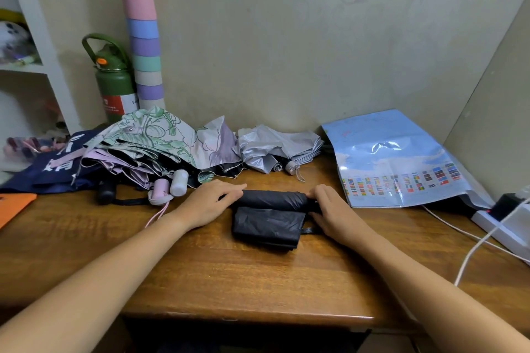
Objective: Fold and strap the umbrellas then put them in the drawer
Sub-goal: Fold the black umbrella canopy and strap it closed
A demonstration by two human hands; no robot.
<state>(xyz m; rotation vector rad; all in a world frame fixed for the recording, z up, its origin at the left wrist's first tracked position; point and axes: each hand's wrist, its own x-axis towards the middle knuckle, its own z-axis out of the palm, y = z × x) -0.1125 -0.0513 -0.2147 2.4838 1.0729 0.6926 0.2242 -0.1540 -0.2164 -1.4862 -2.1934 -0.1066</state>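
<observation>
Our left hand [210,203] lay fingers together on the left end of the black umbrella [269,216], pressing its roll; our right hand [334,213] had fingers curled onto the right end, by the strap [311,230]. Umbrella sat mid-desk [229,275], partly rolled, loose flap toward us. Behind it: floral umbrella [160,140], silver umbrella [275,149], both unfolded. Map [395,157] at right.

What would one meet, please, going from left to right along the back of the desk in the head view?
Green bottle → stack of pastel cups → floral umbrella → silver umbrella → blue map sheet with flags → white power strip.
</observation>
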